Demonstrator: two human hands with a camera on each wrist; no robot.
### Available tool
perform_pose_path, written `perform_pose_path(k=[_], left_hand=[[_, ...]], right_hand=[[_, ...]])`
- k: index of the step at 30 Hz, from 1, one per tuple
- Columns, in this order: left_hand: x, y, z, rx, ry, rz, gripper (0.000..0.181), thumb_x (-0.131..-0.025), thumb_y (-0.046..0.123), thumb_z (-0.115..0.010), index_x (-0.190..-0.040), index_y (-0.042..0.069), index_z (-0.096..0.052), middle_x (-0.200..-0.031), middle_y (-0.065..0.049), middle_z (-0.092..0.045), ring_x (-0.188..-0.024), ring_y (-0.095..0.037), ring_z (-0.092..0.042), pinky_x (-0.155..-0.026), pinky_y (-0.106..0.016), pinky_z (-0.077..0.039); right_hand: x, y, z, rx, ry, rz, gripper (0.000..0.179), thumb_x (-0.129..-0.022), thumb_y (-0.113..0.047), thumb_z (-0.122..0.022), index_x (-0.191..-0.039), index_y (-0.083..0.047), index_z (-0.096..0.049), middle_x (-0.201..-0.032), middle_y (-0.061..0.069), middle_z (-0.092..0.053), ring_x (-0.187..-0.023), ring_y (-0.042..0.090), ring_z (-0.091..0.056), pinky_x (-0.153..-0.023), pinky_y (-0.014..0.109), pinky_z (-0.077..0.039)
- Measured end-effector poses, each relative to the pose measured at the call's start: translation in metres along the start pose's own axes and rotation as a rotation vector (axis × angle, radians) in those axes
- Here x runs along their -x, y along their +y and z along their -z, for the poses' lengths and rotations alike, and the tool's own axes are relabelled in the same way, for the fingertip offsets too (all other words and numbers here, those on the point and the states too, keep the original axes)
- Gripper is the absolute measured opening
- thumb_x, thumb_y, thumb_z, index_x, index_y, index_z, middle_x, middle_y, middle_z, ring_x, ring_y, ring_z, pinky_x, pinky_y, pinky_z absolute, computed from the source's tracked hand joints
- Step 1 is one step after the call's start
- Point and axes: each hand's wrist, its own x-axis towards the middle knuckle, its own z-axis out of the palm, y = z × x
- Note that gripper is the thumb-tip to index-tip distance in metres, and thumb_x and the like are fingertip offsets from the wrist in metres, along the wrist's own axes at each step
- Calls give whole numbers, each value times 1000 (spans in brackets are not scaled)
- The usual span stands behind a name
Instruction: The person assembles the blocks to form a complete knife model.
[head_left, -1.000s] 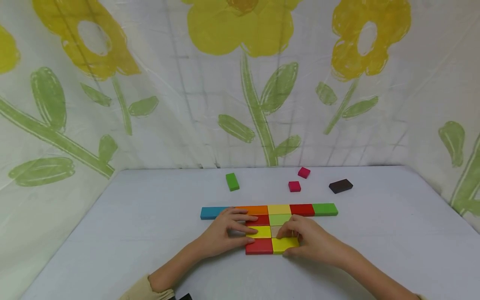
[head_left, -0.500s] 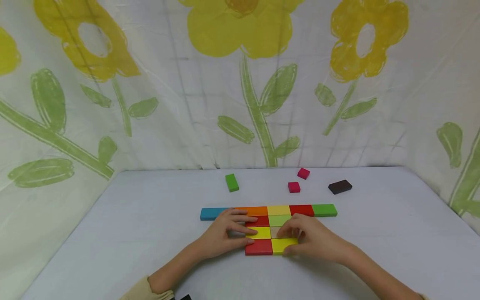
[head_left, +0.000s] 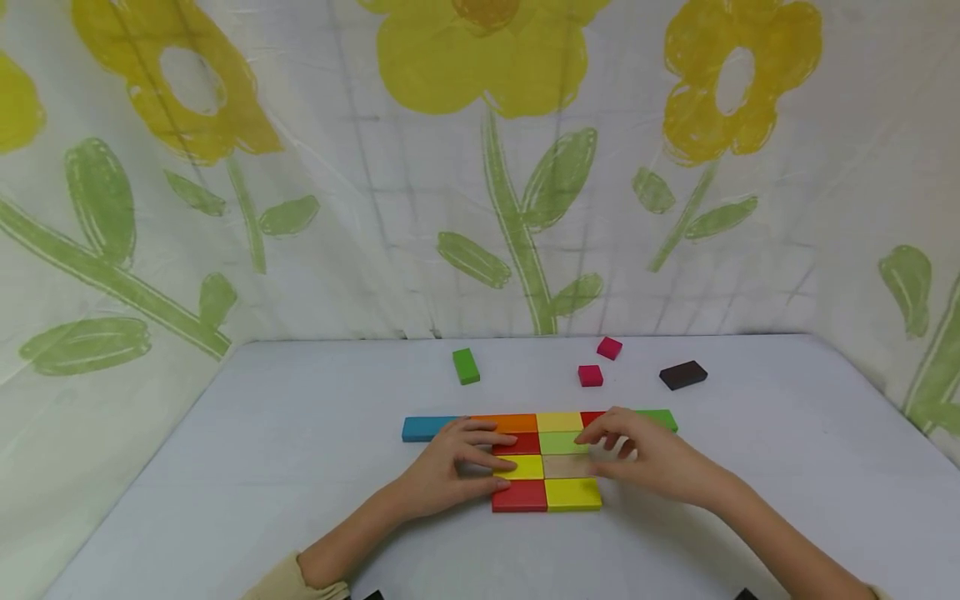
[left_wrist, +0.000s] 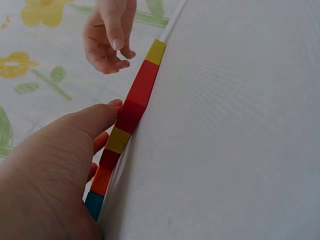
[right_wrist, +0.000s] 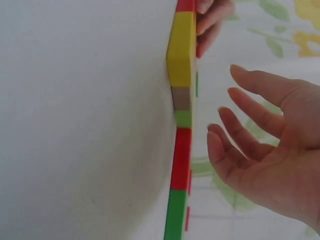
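Note:
Flat coloured blocks form a T on the table. Its far row runs from a blue block [head_left: 427, 428] through an orange block [head_left: 504, 422] and a pale yellow block [head_left: 558, 422] to a green block [head_left: 660, 419]. Paired blocks lie nearer: red and light green [head_left: 561, 442], yellow and tan [head_left: 566, 467], then a red block [head_left: 519, 497] and a yellow block [head_left: 573, 496]. My left hand [head_left: 442, 467] rests its spread fingertips on the left column. Over the right column my right hand [head_left: 663, 458] hovers, holding nothing, its fingers loosely bent, as the right wrist view shows.
Behind the T lie a loose green block [head_left: 466, 367], two small crimson blocks, one nearer [head_left: 590, 376] and one farther [head_left: 610, 348], and a dark brown block [head_left: 683, 375]. A white curtain [head_left: 337, 250] painted with flowers hangs at the table's back edge.
My right hand has let go of the near yellow block and moved up and away from it, uncovering the tan block. My left hand has stayed in place.

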Motion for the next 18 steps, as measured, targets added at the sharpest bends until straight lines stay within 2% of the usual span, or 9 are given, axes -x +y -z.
perform_pose_path(k=[10,18], left_hand=[[1,0,0,3,3,2,27,-95,27,-79,-121,22,-82,-142,6,-68,-141,-23,-53,-121,-70,-26],[1,1,0,-7,4,0,28,-95,28,-79,-122,22,-82,-142,6,-68,-141,-23,-52,-120,-69,-28]], right_hand=[[-6,6,23,79,100,18,27,-93,-15,-82,-117,-7,-73,-114,6,-73,-97,19,-64,-80,25,-58],[-17,13,42,141,180,-21,32,-93,-17,-81,-121,-4,-73,-119,13,-74,-99,20,-65,-80,25,-58]])
